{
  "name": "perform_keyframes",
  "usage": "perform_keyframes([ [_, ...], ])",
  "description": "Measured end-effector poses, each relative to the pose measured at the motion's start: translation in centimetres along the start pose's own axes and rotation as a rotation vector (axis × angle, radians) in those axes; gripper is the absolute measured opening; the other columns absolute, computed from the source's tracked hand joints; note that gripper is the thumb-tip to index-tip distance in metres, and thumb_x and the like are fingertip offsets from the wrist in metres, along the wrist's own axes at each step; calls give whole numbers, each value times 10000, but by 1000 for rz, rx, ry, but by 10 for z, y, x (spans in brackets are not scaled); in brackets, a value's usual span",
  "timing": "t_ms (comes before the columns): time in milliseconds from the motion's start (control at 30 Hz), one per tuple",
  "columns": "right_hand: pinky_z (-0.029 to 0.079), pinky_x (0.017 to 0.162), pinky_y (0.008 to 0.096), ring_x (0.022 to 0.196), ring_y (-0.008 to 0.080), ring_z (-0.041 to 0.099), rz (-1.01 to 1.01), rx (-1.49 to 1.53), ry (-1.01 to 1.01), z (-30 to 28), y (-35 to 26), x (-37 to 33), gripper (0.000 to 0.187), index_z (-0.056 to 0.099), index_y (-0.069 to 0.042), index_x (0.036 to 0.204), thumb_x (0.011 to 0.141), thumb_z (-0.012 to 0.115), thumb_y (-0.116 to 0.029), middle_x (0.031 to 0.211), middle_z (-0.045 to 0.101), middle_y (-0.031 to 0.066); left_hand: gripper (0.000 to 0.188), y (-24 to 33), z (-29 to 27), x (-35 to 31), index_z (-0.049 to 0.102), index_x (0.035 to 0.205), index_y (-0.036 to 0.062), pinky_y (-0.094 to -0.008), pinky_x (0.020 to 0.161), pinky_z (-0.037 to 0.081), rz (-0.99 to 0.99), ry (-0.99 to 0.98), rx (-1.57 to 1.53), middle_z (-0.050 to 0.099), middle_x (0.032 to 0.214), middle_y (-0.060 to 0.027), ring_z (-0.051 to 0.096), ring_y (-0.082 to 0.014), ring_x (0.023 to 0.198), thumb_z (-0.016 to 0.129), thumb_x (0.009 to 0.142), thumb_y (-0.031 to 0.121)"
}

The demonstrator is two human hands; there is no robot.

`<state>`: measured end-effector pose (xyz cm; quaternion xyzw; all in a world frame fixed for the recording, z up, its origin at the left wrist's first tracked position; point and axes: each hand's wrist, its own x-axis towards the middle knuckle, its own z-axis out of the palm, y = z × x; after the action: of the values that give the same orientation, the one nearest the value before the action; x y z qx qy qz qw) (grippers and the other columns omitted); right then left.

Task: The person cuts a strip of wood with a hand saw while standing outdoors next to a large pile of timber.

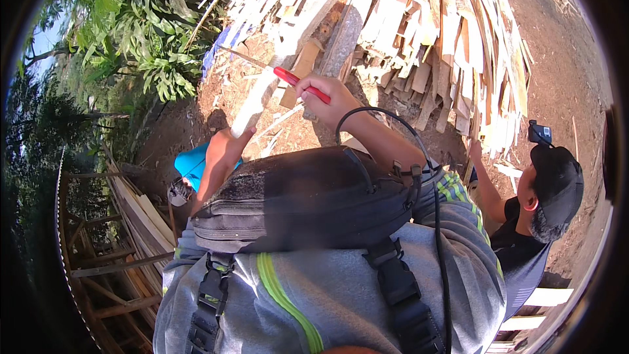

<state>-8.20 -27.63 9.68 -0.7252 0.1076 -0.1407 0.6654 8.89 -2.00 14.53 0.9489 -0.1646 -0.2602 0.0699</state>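
My right hand (329, 99) is closed around the red handle of a tool with a long, thin blade (280, 73). Its blade points away to the upper left and crosses over a pale wooden plank (257, 101). Whether the blade is a saw's or a knife's, I cannot tell. My left hand (226, 153) grips the near end of that plank, thumb along its edge. Bright sunlight washes out the plank's surface, and its far part slants up toward the other timber. Just beyond my right hand lies a thick, rough beam (341, 42).
A large pile of sawn boards (452, 46) fills the far side. At right crouches a person in a black cap (557, 177); another in blue (193, 164) is beyond my left forearm. Leafy plants (167, 59) grow at far left. A black bag (308, 200) hangs at my chest.
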Motion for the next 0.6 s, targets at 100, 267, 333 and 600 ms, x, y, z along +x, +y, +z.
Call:
perform_keyframes([
  [100,512,812,321,858,130,619,108,102,41,11,-5,34,97,677,-48,1078,1047,589,-76,965,674,33,804,-31,7,23,810,1129,-1,-473,923,571,33,-30,-74,788,1042,-274,766,-420,1045,733,852,750],
  [267,510,907,328,950,137,636,170,0,-37,-28,-13,-76,110,697,-86,1067,1018,602,-109,996,694,43,847,-69,6,44,821,1042,8,-485,909,586,35,-17,8,788,1005,-275,770,-424,1023,711,823,818],
  [333,510,881,323,925,129,626,66,16,-34,-32,2,-77,106,694,-81,1066,1020,601,-105,978,684,41,851,-65,4,41,820,967,21,-488,890,590,-36,-71,50,790,973,-255,771,-423,1005,682,825,849],
  [600,491,810,269,847,91,577,178,152,-54,15,-1,30,94,658,-46,1063,1066,571,-82,1007,644,0,820,-68,5,54,811,972,20,-508,858,574,64,-81,-58,779,889,-251,770,-422,919,711,824,821],
])
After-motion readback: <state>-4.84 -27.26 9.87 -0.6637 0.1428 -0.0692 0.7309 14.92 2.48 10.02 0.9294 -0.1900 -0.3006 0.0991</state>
